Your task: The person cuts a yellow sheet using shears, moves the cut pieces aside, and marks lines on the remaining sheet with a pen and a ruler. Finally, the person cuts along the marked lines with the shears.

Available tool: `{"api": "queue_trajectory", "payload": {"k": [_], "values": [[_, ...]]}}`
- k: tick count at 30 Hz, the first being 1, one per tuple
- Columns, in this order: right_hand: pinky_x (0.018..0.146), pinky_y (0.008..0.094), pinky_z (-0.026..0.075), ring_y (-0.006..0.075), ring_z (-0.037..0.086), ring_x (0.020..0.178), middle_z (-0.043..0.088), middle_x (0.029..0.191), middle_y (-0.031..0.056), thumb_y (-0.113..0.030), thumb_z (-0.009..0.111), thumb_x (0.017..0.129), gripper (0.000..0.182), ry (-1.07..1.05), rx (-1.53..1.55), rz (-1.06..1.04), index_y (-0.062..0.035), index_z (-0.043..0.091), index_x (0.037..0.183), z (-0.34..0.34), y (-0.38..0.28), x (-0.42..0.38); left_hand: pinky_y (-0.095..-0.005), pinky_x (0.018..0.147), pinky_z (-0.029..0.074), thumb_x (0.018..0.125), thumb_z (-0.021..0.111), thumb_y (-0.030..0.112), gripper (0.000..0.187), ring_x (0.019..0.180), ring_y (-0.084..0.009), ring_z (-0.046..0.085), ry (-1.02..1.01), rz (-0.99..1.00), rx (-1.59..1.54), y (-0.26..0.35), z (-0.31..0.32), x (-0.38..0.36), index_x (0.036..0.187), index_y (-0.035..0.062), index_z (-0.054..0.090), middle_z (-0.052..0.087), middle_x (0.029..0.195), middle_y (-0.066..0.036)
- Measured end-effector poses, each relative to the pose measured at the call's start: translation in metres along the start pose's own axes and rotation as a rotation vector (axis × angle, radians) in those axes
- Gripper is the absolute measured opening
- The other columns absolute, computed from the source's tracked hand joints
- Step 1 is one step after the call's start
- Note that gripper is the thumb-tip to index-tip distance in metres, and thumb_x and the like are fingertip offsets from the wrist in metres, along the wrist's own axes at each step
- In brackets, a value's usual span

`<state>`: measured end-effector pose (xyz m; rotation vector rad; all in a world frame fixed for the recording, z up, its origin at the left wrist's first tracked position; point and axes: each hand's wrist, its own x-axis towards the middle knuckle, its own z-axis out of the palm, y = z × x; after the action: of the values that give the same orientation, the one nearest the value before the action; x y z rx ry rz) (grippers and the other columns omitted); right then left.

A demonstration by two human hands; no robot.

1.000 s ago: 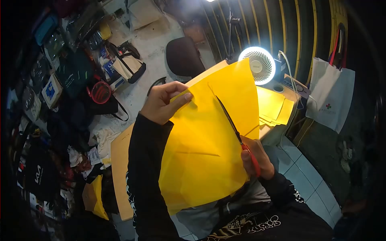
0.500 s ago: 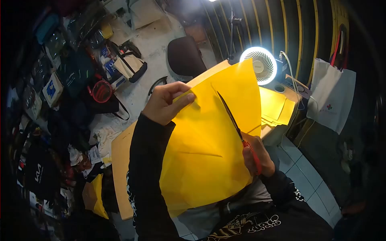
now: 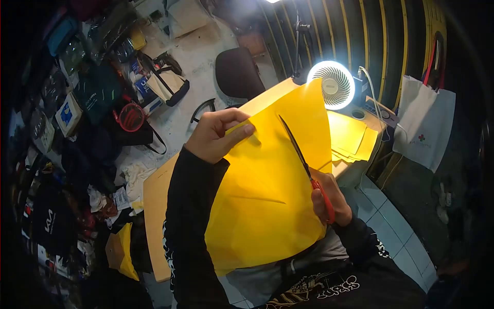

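Observation:
A large yellow sheet (image 3: 257,180) spreads across the middle of the view, over my lap and the table edge. My left hand (image 3: 218,134) pinches its upper left edge between thumb and fingers. In my right hand (image 3: 329,198) are red-handled scissors (image 3: 296,147), their dark blades pointing up and left over the sheet. The blades look closed or nearly so; whether the lower one lies under the sheet is hidden. Creases run across the sheet's middle.
Beyond the sheet, the wooden table (image 3: 157,216) bears more yellow pieces (image 3: 352,136) and a lit round fan (image 3: 332,85). A dark chair (image 3: 238,73) stands behind. A white bag (image 3: 424,121) hangs at right. Bags and a red basket (image 3: 130,117) crowd the left.
My left hand has shifted slightly right and down with the sheet's edge. The sheet's upper part has moved a little left and down. The scissors have barely moved.

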<state>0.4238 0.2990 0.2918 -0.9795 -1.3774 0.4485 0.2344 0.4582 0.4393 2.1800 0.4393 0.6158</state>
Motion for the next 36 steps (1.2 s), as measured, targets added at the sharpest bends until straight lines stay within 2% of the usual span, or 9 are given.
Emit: {"api": "queue_trajectory", "payload": {"k": [8,12,17,24,27,33,36], "values": [[0.045,0.033,0.034,0.0198,0.046,0.045,0.042,0.052,0.0091,-0.06,0.051,0.087,0.062,-0.003,0.001,0.04,0.0016,0.046,0.077,-0.001,0.001,-0.003,-0.0203,0.072,0.049,0.093,0.062,0.014,0.022,0.081,-0.007,0.062,0.012,0.001,-0.033,0.001,0.003,-0.001,0.104,-0.0049,0.063,0.066,0.09,-0.005],[0.045,0.0326,0.035,0.0197,0.047,0.045,0.042,0.051,0.0087,-0.061,0.051,0.086,0.063,0.015,-0.009,-0.028,0.0016,0.047,0.076,-0.001,0.005,-0.003,-0.0198,0.072,0.05,0.091,0.064,0.017,0.025,0.078,-0.0099,0.064,0.033,-0.003,-0.021,0.002,0.005,-0.001,0.103,-0.0048,0.064,0.068,0.088,-0.008],[0.046,0.0328,0.035,0.0203,0.047,0.045,0.041,0.052,0.0092,-0.065,0.051,0.085,0.068,-0.068,0.063,-0.017,0.0022,0.047,0.078,-0.003,0.013,0.002,-0.0199,0.072,0.048,0.093,0.062,0.015,0.023,0.079,-0.007,0.061,-0.039,-0.032,-0.057,0.011,0.011,-0.003,0.103,-0.0055,0.062,0.066,0.089,-0.006],[0.045,0.0339,0.033,0.0212,0.042,0.044,0.039,0.052,0.0081,-0.065,0.052,0.084,0.067,0.039,-0.01,-0.051,0.0014,0.047,0.078,-0.003,0.0,0.001,-0.0197,0.072,0.048,0.093,0.062,0.015,0.023,0.079,-0.0069,0.061,-0.047,-0.037,-0.021,0.01,0.01,-0.002,0.103,-0.0052,0.062,0.066,0.088,-0.006],[0.045,0.0342,0.033,0.0214,0.042,0.045,0.039,0.053,0.008,-0.065,0.052,0.084,0.067,0.077,0.003,-0.022,0.0011,0.047,0.078,0.001,0.0,-0.002,-0.0199,0.073,0.051,0.091,0.065,0.018,0.026,0.079,-0.0113,0.066,-0.021,-0.045,-0.05,0.009,0.011,-0.002,0.104,-0.0045,0.065,0.069,0.09,-0.01],[0.046,0.0331,0.034,0.0218,0.044,0.045,0.041,0.053,0.0088,-0.064,0.051,0.085,0.066,0.048,0.002,-0.065,0.0012,0.046,0.077,0.002,0.015,0.001,-0.0206,0.076,0.051,0.091,0.065,0.018,0.027,0.082,-0.0126,0.067,-0.04,-0.053,-0.076,0.014,0.011,-0.002,0.104,-0.0045,0.065,0.069,0.093,-0.01],[0.046,0.0339,0.033,0.0215,0.043,0.046,0.04,0.054,0.0095,-0.064,0.05,0.086,0.065,0.027,0.042,-0.074,0.0005,0.045,0.076,0.002,0.011,0.007,-0.0195,0.073,0.048,0.093,0.062,0.015,0.024,0.079,-0.0066,0.061,-0.059,-0.054,-0.051,0.013,0.013,-0.001,0.104,-0.0063,0.061,0.067,0.088,-0.005]]}}
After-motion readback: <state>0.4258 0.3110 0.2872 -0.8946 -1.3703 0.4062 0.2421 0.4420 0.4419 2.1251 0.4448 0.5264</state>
